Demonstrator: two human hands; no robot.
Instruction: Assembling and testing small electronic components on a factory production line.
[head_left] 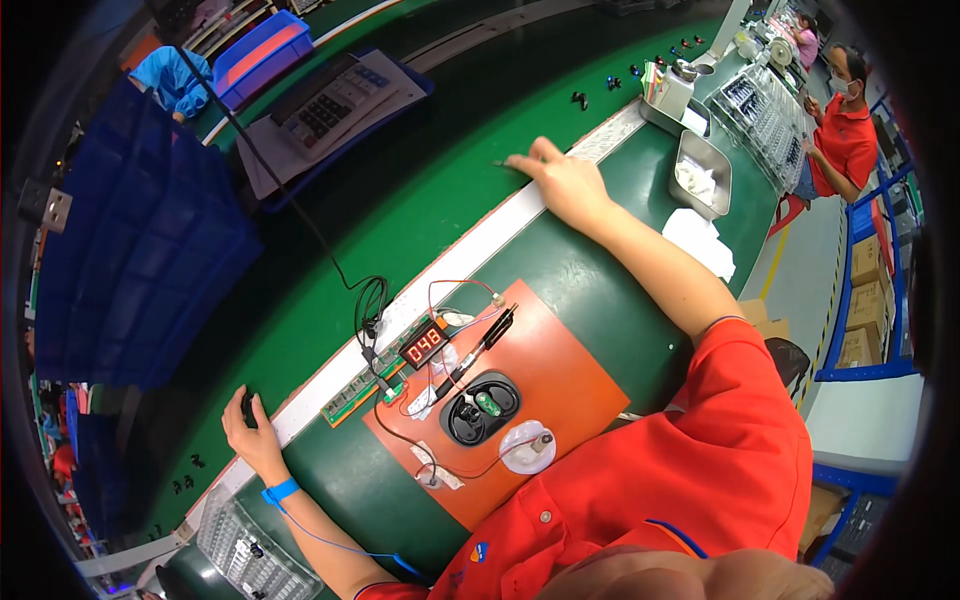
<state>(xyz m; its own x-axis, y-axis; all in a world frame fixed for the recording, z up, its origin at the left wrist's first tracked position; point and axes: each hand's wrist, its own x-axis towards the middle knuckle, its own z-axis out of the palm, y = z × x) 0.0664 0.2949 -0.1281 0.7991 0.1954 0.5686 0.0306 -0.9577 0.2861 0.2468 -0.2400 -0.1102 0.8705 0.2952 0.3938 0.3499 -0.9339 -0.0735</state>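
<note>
My left hand (252,432) is at the near edge of the green conveyor belt, thumb and finger closed on a small black piece (248,408) that looks like an earbud. Further right, my right hand (572,190) reaches over the white rail, its fingers apart. At its fingertip a small dark piece (498,163) lies on the belt. Between my arms, on an orange mat (575,365), sits an open black earphone case (462,420) with a green circuit board in one half. Beside it are a red digital meter (423,344), a black pen (500,327) and thin wires.
Black earbuds (580,100) lie in groups along the belt (450,190). Blue crates (140,240) and a calculator (335,105) stand across it. To the right are a metal tray (703,172), a clear tray (765,125) and a co-worker in red (848,150). A blue wrist-strap cord (340,548) trails from my left wrist.
</note>
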